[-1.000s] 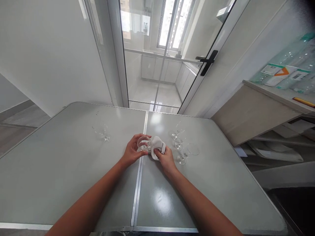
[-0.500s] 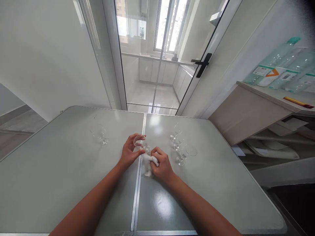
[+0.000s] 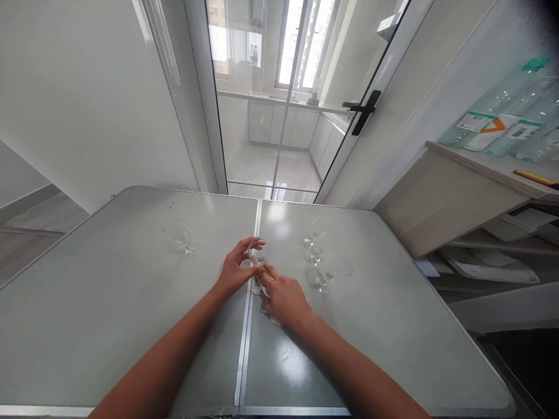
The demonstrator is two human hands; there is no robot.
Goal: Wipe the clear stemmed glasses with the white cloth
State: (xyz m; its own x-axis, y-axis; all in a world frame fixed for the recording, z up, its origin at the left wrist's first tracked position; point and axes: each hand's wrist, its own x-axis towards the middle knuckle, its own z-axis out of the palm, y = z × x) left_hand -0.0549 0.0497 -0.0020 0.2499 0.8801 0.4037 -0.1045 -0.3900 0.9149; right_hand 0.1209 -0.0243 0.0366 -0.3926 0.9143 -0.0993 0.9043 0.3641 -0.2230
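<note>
My left hand (image 3: 236, 269) is closed around the bowl of a clear stemmed glass (image 3: 258, 254) held over the middle seam of the grey table (image 3: 109, 302). My right hand (image 3: 282, 297) is closed on a white cloth (image 3: 264, 302) just below the glass, fingers reaching toward its stem. Most of the cloth is hidden under that hand. Both forearms come in from the bottom edge.
A single stemmed glass (image 3: 180, 237) stands on the left half of the table. Three more glasses (image 3: 324, 262) cluster right of my hands. Behind the table is a glass door (image 3: 283, 99) with a black handle. A wooden shelf (image 3: 480, 192) with plastic bottles stands at right.
The cloth went from bunched against the glass bowl to down under my right hand, below the glass. My left hand turned the glass more upright.
</note>
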